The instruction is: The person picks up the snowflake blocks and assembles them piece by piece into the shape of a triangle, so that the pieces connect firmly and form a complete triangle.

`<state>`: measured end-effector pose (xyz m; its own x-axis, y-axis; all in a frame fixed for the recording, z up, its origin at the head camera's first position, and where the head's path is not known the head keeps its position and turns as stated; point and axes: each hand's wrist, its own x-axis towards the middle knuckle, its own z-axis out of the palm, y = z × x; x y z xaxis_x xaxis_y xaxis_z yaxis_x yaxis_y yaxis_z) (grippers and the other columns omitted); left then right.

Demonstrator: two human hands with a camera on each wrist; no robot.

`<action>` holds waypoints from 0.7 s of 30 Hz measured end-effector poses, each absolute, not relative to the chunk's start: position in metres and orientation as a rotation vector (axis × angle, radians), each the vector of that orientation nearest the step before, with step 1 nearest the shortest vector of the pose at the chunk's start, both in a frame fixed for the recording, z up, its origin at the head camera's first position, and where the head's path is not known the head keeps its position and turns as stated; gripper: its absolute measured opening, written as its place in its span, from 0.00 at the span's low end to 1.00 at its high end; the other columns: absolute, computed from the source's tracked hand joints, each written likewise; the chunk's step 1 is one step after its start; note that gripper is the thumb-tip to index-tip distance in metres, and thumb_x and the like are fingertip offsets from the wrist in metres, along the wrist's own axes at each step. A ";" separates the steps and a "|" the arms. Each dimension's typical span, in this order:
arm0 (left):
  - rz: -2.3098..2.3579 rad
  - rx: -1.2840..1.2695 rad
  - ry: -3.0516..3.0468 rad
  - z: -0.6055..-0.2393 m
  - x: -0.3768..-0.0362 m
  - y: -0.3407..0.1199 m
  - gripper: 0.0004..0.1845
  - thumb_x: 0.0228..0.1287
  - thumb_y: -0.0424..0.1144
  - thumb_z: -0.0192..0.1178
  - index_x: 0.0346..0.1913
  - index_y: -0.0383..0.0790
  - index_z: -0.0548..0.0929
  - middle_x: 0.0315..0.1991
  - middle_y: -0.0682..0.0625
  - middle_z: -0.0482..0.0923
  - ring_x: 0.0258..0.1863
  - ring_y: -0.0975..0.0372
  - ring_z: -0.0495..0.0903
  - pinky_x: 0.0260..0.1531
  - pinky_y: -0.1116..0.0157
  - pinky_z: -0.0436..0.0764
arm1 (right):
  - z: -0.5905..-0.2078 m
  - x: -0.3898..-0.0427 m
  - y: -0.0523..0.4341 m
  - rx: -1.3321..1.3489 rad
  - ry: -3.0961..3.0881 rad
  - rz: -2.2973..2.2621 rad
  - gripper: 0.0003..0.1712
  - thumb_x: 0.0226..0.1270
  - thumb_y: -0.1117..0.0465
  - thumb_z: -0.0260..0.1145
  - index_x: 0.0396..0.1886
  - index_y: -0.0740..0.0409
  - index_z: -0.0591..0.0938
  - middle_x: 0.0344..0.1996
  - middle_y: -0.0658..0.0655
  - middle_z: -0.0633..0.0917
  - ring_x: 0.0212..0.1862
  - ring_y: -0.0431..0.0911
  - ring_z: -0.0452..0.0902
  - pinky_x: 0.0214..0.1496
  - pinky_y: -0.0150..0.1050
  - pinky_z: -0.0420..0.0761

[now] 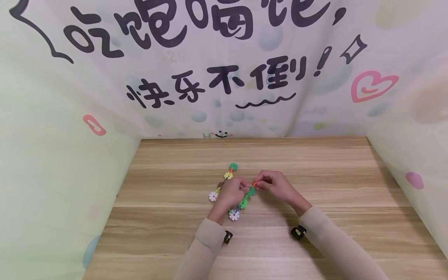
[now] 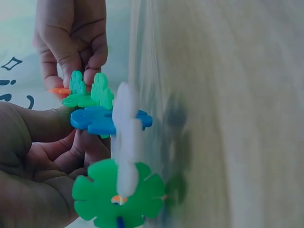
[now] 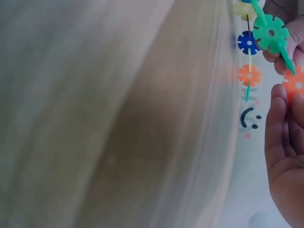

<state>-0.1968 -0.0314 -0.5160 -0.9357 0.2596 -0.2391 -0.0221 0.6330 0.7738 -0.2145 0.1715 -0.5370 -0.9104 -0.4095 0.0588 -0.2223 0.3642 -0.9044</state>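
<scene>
A chain of slotted plastic snowflake discs lies bent on the table, with a white disc (image 1: 234, 214) at its near corner. My left hand (image 1: 232, 192) crosses the chain and pinches its right-hand stretch by the green discs (image 1: 251, 191). Between the thumb and fingers of my right hand (image 1: 278, 186) is an orange disc (image 3: 295, 81). Its edge meets an edge-on green disc (image 3: 288, 61); whether their slots interlock I cannot tell. In the left wrist view, a blue disc (image 2: 92, 119) and a white disc (image 2: 124, 142) stand close to my left fingers. My left hand hides part of the chain.
The chain's other arm runs past my left hand, with a yellow disc (image 1: 228, 175) and a green end disc (image 1: 233, 166). Another white disc (image 1: 213, 196) lies left of my wrist. Printed cloth walls (image 1: 224, 116) border the wooden table (image 1: 157, 217) at back and sides.
</scene>
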 end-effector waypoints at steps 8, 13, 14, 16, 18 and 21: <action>1.212 0.237 2.528 -0.518 -0.196 -0.032 0.04 0.71 0.35 0.62 0.36 0.42 0.83 0.30 0.54 0.79 0.30 0.63 0.78 0.33 0.66 0.79 | -0.533 -0.212 0.169 -0.811 2.658 -1.453 0.10 0.66 0.71 0.68 0.33 0.50 0.85 0.32 0.45 0.87 0.36 0.39 0.84 0.36 0.35 0.84; 1.232 0.243 2.521 -0.517 -0.196 -0.032 0.05 0.71 0.34 0.61 0.35 0.41 0.83 0.29 0.53 0.78 0.29 0.62 0.77 0.31 0.66 0.78 | -0.529 -0.210 0.166 -0.891 2.766 -1.381 0.10 0.64 0.71 0.69 0.32 0.50 0.84 0.32 0.47 0.87 0.35 0.39 0.83 0.34 0.34 0.84; 1.235 0.243 2.523 -0.517 -0.196 -0.031 0.05 0.71 0.34 0.61 0.35 0.41 0.83 0.29 0.53 0.78 0.29 0.62 0.77 0.31 0.66 0.78 | -0.529 -0.210 0.166 -0.895 2.785 -1.364 0.10 0.64 0.71 0.69 0.32 0.50 0.84 0.31 0.46 0.87 0.34 0.39 0.82 0.34 0.34 0.83; 1.234 0.245 2.527 -0.518 -0.197 -0.031 0.05 0.70 0.33 0.61 0.34 0.41 0.83 0.28 0.53 0.78 0.28 0.62 0.77 0.30 0.67 0.78 | -0.530 -0.211 0.165 -0.901 2.816 -1.332 0.10 0.64 0.70 0.69 0.32 0.50 0.83 0.31 0.46 0.87 0.34 0.38 0.82 0.34 0.33 0.83; 1.229 0.247 2.534 -0.519 -0.197 -0.031 0.05 0.70 0.33 0.61 0.34 0.40 0.83 0.28 0.53 0.78 0.28 0.62 0.77 0.30 0.67 0.77 | -0.531 -0.211 0.164 -0.912 2.835 -1.311 0.09 0.64 0.70 0.69 0.33 0.50 0.83 0.31 0.46 0.87 0.34 0.38 0.82 0.34 0.33 0.83; 1.231 0.248 2.535 -0.520 -0.197 -0.031 0.05 0.70 0.33 0.61 0.34 0.40 0.83 0.28 0.53 0.78 0.28 0.62 0.76 0.29 0.67 0.77 | -0.532 -0.211 0.164 -0.951 2.855 -1.283 0.10 0.64 0.71 0.69 0.32 0.50 0.82 0.31 0.45 0.87 0.34 0.38 0.82 0.35 0.33 0.83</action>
<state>-0.1971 -0.0313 -0.5198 -0.9365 0.2870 -0.2015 0.0192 0.6157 0.7877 -0.2109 0.1637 -0.5321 -0.8233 -0.4545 0.3400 -0.5561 0.5256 -0.6438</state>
